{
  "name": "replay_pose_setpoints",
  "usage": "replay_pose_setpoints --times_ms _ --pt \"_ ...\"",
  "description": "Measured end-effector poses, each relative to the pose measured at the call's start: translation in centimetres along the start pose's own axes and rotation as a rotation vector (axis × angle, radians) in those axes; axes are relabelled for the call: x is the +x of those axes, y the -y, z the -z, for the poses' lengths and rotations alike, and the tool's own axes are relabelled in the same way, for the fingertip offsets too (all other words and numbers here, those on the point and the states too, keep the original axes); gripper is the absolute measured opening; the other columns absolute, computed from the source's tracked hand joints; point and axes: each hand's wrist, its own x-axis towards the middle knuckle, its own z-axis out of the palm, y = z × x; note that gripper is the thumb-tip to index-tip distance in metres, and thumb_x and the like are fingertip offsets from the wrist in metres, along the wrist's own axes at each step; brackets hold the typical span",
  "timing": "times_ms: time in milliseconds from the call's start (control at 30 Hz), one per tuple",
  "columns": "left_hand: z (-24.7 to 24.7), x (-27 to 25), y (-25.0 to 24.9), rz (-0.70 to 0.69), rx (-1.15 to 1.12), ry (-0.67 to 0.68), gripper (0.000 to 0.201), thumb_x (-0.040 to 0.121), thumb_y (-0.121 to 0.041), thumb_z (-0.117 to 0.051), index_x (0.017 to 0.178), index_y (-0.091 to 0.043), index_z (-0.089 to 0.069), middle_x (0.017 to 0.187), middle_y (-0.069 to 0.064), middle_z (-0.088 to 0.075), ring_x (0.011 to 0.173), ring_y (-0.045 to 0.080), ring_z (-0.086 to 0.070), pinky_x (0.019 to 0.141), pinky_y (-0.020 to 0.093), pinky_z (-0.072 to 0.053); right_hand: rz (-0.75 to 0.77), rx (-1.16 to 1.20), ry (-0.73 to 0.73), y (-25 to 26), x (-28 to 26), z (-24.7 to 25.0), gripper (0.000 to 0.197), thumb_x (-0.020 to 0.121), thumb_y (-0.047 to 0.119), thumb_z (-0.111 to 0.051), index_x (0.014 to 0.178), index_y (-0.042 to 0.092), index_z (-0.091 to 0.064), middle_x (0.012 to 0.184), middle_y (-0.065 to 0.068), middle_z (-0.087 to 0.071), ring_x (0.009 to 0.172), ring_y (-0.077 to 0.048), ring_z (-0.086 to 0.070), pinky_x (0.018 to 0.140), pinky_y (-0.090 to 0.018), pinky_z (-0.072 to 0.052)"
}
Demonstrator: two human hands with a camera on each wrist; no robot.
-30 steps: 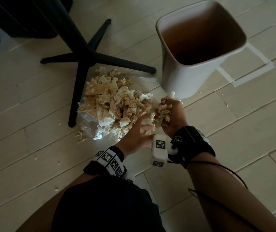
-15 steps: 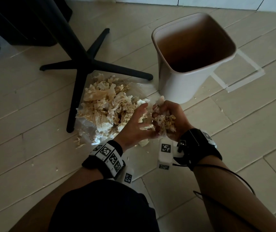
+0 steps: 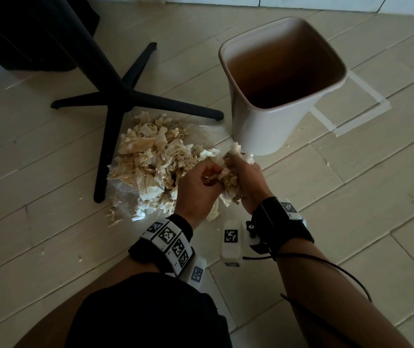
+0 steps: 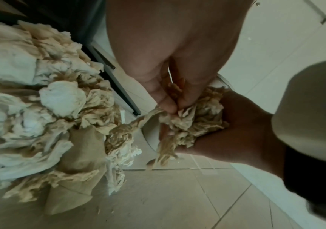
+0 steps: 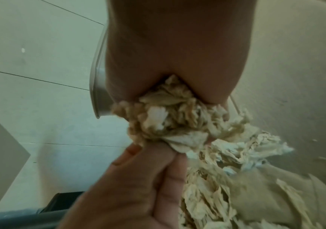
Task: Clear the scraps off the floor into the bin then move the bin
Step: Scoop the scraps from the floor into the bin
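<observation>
Both hands are clamped together on one wad of scraps point(image 3: 231, 183): the right hand point(image 3: 248, 182) curls round it, and the left hand point(image 3: 197, 189) pinches its near edge with fingers and thumb. Strands hang loose below the grip. Just left of the grip lies the main heap point(image 3: 150, 162), still on the floor point(image 3: 351, 197). Beyond the grip, close by, stands the open bin point(image 3: 263, 126). The dangling strands will likely shed on the lift, since they are only loosely tangled, scattering more bits.
</observation>
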Motion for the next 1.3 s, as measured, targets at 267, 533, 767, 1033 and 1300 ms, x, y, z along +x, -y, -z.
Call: replay_pose_setpoints --times_ms 267,533,767,1033,1300 --pt "1.0 0.9 -1.6 -0.093 0.117 0.065 0.03 0.084 -0.014 -0.073 0.115 -0.017 -0.071 0.099 -0.006 -0.075 0.091 0.002 -0.07 0.083 0.029 -0.059 -0.004 0.008 0.206 2.1 -1.1 0.3 0.037 0.086 0.011 -0.072 0.114 -0.009 -0.06 0.109 -0.034 -0.065 0.093 -0.041 -0.065 0.084 -0.05 -0.053" --pt "2.8 -0.1 -1.6 0.053 -0.089 0.201 0.061 0.086 -0.009 -0.072 0.135 -0.035 -0.046 0.141 -0.005 -0.046 0.117 0.014 -0.056 0.076 0.018 -0.051 0.064 0.071 0.12 5.3 -1.1 -0.7 0.041 0.085 0.007 -0.07 0.123 -0.003 -0.057 0.097 -0.016 -0.067 0.086 -0.03 -0.069 0.07 -0.038 -0.059" --pt "2.7 -0.5 -1.9 0.281 -0.514 0.242 0.037 0.086 0.0 -0.069 0.121 -0.002 -0.056 0.103 0.013 -0.07 0.097 0.027 -0.069 0.082 0.034 -0.058 0.096 0.2 0.085 5.6 -0.9 -1.4 0.023 0.092 0.015 -0.062 0.112 0.005 -0.057 0.085 -0.007 -0.066 0.074 -0.021 -0.067 0.066 -0.035 -0.057" --pt "2.8 1.0 -3.5 0.193 -0.451 0.167 0.018 0.083 0.001 -0.072 0.101 0.0 -0.067 0.093 0.016 -0.074 0.088 0.03 -0.072 0.088 0.039 -0.058 0.066 0.278 0.092 4.8 -0.9 -1.5 0.042 0.09 0.019 -0.064 0.126 0.001 -0.052 0.098 -0.013 -0.064 0.08 -0.024 -0.067 0.062 -0.033 -0.056" --pt "2.6 0.9 -4.4 -0.074 -0.076 0.065 0.018 0.079 -0.018 -0.081 0.095 -0.013 -0.074 0.087 -0.001 -0.076 0.082 0.01 -0.071 0.075 0.027 -0.058 -0.022 0.247 0.278 4.8 -0.9 -1.3 0.009 0.086 0.018 -0.056 0.091 0.01 -0.054 0.082 -0.009 -0.064 0.076 -0.026 -0.064 0.06 -0.033 -0.052"
